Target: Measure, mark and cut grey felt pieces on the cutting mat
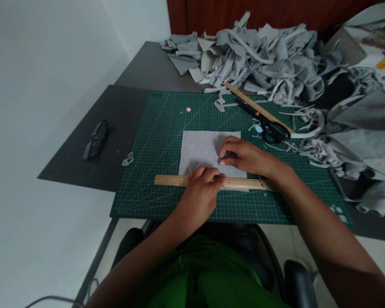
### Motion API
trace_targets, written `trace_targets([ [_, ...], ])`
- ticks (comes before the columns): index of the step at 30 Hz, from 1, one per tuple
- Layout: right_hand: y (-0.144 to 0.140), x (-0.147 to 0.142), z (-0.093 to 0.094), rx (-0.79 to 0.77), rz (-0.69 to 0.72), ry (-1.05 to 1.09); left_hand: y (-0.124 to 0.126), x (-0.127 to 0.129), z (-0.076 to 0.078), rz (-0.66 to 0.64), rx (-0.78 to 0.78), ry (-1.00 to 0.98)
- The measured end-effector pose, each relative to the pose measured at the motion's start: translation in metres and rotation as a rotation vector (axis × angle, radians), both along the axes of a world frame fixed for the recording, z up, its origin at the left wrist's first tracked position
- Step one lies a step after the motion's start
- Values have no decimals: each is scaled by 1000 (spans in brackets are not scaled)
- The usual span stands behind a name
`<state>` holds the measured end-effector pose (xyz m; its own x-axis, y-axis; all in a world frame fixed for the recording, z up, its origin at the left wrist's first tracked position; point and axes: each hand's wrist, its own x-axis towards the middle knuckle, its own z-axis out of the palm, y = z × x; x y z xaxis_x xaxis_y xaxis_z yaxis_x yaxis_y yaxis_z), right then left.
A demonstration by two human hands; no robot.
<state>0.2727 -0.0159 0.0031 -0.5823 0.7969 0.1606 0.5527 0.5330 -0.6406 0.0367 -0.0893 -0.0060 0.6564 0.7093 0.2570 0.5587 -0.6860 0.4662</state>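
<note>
A light grey piece of fabric point(200, 149) lies flat on a green cutting mat point(166, 124). Across its near edge runs a wooden ruler point(169, 180), and a thin strip of the fabric shows below it. My left hand point(202, 188) is closed on the middle of the ruler, fingers bent over it and pressing it down. Over the right part of the fabric is my right hand point(243, 155), fingers curved and thumb apart from them; I see nothing between them. My right wrist passes above the ruler's right end and partly hides it.
Black-handled scissors point(269, 124) and a second wooden ruler point(253, 102) lie at the mat's back right. Behind and to the right spreads a heap of grey fabric scraps point(243, 55). Glasses point(96, 141) lie on the dark table at left. A pink disc point(188, 109) sits on the mat.
</note>
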Motion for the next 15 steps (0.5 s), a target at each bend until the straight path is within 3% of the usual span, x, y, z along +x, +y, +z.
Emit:
trace_targets([
  [15,0,3,-8,30,3,22,-3,-1,-3,-15,-7,4],
])
